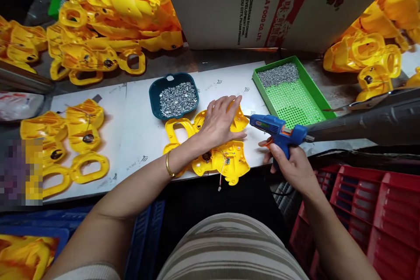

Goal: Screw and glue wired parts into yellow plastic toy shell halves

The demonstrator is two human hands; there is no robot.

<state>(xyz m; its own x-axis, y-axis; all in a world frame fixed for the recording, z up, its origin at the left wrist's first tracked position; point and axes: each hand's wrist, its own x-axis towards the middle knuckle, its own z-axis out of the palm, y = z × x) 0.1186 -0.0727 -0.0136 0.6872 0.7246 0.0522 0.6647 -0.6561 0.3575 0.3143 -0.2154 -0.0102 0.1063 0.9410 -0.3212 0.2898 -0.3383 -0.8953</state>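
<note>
My right hand point(295, 167) is wrapped round the handle of a blue hot glue gun point(272, 125), its nozzle pointing left at the edge of a yellow plastic shell half point(241, 123). Over that shell my left hand point(215, 124) lies with fingers stretched and thumb apart, hiding much of it; whether it touches the plastic I cannot tell. Closer to me is a second yellow shell half point(238, 164) with a small circuit board and thin wires. A white connector point(219, 188) dangles from it past the table edge.
Behind my left hand stands a dark teal basin point(154, 100) of small screws. A green perforated tray point(315, 100) with more screws is at right. Yellow shells point(90, 118) lie at left, with heaps behind. A large carton point(210, 8) stands at the back, red crates point(361, 218) below right.
</note>
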